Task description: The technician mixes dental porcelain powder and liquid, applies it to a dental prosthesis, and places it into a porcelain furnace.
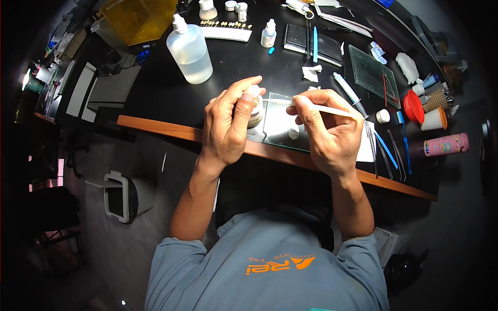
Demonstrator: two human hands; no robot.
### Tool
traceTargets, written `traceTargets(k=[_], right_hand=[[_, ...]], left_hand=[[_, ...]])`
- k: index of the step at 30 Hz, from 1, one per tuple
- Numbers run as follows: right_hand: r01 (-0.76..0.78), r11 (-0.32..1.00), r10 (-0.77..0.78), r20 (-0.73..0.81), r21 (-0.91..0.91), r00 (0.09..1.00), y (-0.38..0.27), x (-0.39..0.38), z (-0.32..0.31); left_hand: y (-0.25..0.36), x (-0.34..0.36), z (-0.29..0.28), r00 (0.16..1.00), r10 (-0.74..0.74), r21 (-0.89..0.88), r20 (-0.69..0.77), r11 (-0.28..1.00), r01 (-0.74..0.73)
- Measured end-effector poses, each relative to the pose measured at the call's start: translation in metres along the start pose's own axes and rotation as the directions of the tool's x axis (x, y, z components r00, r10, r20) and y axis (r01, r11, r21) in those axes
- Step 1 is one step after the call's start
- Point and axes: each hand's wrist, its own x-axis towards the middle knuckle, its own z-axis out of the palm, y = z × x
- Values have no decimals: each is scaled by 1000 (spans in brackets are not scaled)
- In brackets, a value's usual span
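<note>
My left hand (226, 122) is wrapped round a small jar (256, 118) with a pale top, held over the table's front edge. Most of the jar is hidden by my thumb and fingers. My right hand (334, 133) pinches a thin white spatula (332, 110), its far end pointing left toward the jar's top. Whether the tip touches the jar, I cannot tell. Under and between both hands lies a glass slab (275, 129) with a small whitish lump (293, 134) on it.
A large clear squeeze bottle (191, 57) stands at the back left, near a tooth shade guide (226, 33). Behind the hands is a small dropper bottle (268, 34). On the right are a syringe (346, 88), tweezers (397, 155), a red bowl (413, 106) and a pink can (446, 144).
</note>
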Motion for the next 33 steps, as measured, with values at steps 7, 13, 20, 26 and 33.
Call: traceTargets(k=[7, 13, 20, 26, 33], right_hand=[[-60, 993, 66, -57, 103, 996, 8, -6, 5], [-69, 990, 79, -74, 120, 994, 4, -7, 7], [-19, 995, 27, -73, 100, 997, 9, -8, 10], [-77, 978, 92, -73, 195, 993, 9, -16, 15], [-214, 923, 249, -73, 320, 966, 13, -28, 1]], left_hand=[[0, 0, 0, 1000, 1, 13, 3, 1000, -1], [-2, 0, -1, 1000, 19, 19, 1, 1000, -19], [-2, 0, 0, 1000, 14, 8, -11, 1000, -14], [-2, -2, -1, 1000, 19, 16, -3, 1000, -19], [-3, -3, 2, 1000, -23, -19, 6, 1000, 23]])
